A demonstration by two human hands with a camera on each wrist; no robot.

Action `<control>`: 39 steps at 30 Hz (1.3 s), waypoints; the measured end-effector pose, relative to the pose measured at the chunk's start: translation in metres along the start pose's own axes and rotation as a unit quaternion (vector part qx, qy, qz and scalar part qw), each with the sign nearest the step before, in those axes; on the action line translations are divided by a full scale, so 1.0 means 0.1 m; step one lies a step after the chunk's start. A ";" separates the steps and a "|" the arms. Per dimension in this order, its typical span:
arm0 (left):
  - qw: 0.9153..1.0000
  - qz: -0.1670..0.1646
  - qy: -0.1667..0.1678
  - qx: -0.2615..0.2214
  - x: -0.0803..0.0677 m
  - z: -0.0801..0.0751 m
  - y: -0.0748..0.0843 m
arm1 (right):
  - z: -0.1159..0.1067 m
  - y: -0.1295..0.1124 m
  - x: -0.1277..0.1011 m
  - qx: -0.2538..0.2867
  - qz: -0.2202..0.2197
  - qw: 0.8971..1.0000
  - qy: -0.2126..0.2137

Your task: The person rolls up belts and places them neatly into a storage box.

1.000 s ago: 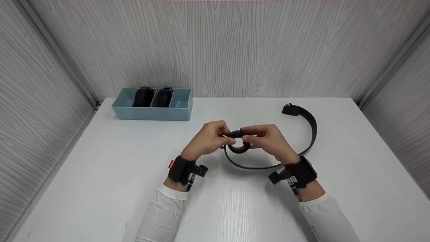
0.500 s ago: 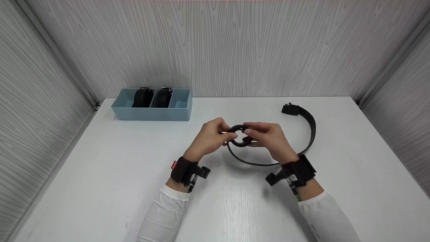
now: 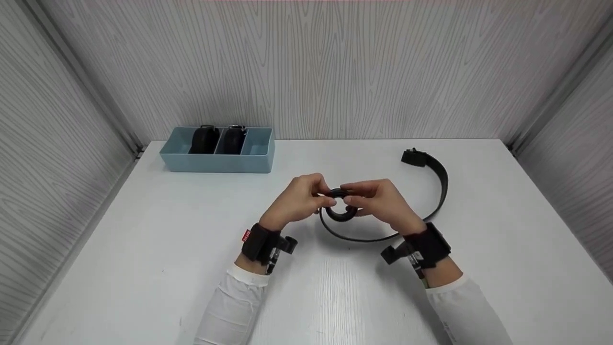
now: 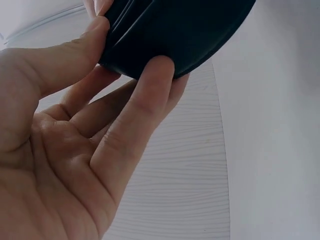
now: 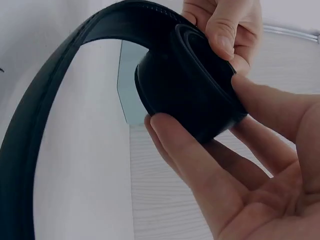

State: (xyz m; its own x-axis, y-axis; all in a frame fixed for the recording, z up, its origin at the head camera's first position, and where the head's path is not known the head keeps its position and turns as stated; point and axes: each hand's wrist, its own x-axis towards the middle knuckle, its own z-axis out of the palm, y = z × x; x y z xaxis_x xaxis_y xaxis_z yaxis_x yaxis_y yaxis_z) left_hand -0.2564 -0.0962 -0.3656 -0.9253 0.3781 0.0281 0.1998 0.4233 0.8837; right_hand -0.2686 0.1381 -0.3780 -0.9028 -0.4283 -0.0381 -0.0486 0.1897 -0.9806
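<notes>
A black belt [image 3: 341, 217] is rolled into a ring-shaped coil at one end, and both hands hold that coil above the white table. My left hand [image 3: 297, 200] grips its left side between thumb and fingers. On the opposite side, my right hand [image 3: 384, 202] pinches it, thumb at the near edge. In the right wrist view the coil [image 5: 182, 87] shows several layers, with the strap [image 5: 25, 135] arching away from it. The unrolled length curves right across the table to the buckle end [image 3: 414, 157]. The left wrist view shows fingertips pressed on the belt's outer face [image 4: 195, 30].
A light blue divided box [image 3: 218, 164] stands at the back left. Its left compartment holds a rolled black belt [image 3: 205, 140], its middle one another rolled belt [image 3: 234, 140]. Grey wood-grain panels [image 3: 306, 67] enclose the table [image 3: 316, 297] at the back and sides.
Both hands and the coil rose slightly away from me half a second ago, then came back down toward me. The strap's curve on the right has drawn in slightly to the left.
</notes>
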 end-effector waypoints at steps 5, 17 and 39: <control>0.998 -0.009 0.049 -0.038 0.02 0.04 0.00 | 0.02 0.02 0.02 0.069 -0.010 0.996 0.050; 1.000 0.009 0.008 -0.007 0.00 0.00 0.02 | -0.03 -0.02 -0.03 0.005 -0.002 1.000 0.012; 0.998 0.010 0.039 -0.038 0.01 0.04 0.02 | 0.01 -0.02 -0.01 0.050 -0.009 0.998 0.042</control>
State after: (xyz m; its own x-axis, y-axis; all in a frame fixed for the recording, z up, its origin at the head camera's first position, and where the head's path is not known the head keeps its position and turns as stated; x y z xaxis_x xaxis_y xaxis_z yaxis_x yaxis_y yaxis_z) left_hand -0.2559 -0.0921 -0.3659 -0.9445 0.3187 0.0798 0.1960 0.3514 0.9155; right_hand -0.2674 0.1377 -0.3766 -0.9348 -0.3552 -0.0085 -0.0260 0.0923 -0.9954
